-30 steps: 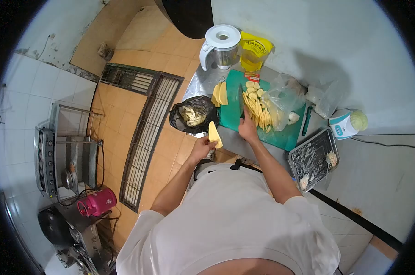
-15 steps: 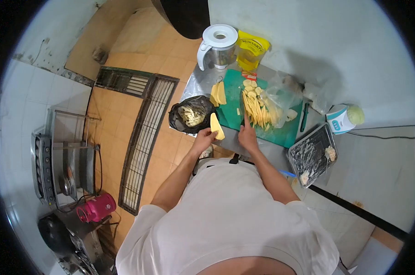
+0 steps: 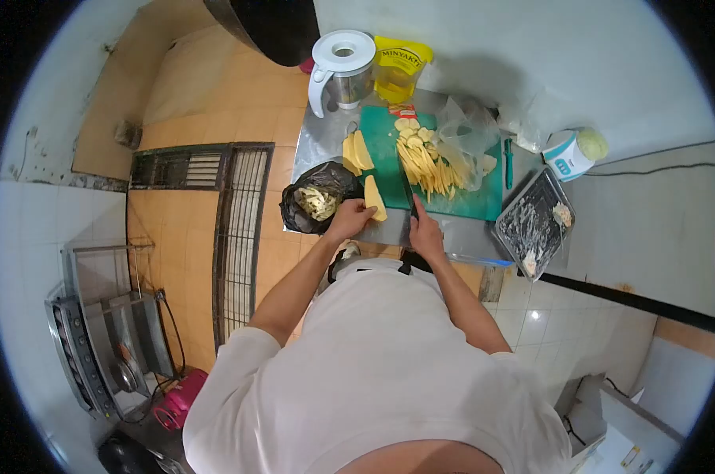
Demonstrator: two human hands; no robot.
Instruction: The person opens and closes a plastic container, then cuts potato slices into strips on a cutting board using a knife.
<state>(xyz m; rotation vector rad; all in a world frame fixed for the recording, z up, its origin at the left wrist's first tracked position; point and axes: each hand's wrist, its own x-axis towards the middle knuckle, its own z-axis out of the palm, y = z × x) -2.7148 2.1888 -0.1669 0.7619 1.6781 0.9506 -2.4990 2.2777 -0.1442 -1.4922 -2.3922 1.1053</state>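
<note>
My left hand [image 3: 353, 219] pinches the lower end of a long yellow slab of peeled produce [image 3: 374, 196], whose kind I cannot make out. The slab lies over the left edge of the green cutting board [image 3: 383, 150]. In my right hand [image 3: 426, 235] is a kitchen knife [image 3: 407, 188], its blade pointing away from me over the board. Right of the blade lies a heap of thin yellow sticks [image 3: 429, 170], with round slices [image 3: 407, 126] behind it. More yellow slabs [image 3: 358, 152] rest at the board's left edge. Beside my left hand, a black plastic bag [image 3: 342, 175] contains pale scraps [image 3: 318, 203].
A lidded pitcher [image 3: 344, 67] and a yellow pouch [image 3: 399, 71] stand at the back. On the right are a clear plastic bag [image 3: 464, 130], a green-handled tool [image 3: 508, 162], a smeared tray [image 3: 539, 225] and a white-blue device [image 3: 567, 154]. A floor grate [image 3: 243, 229] lies left.
My left hand has brought the yellow slab closer to the board's left edge. My right hand still grips the knife beside the sticks. The whole view has shifted and turned slightly.
</note>
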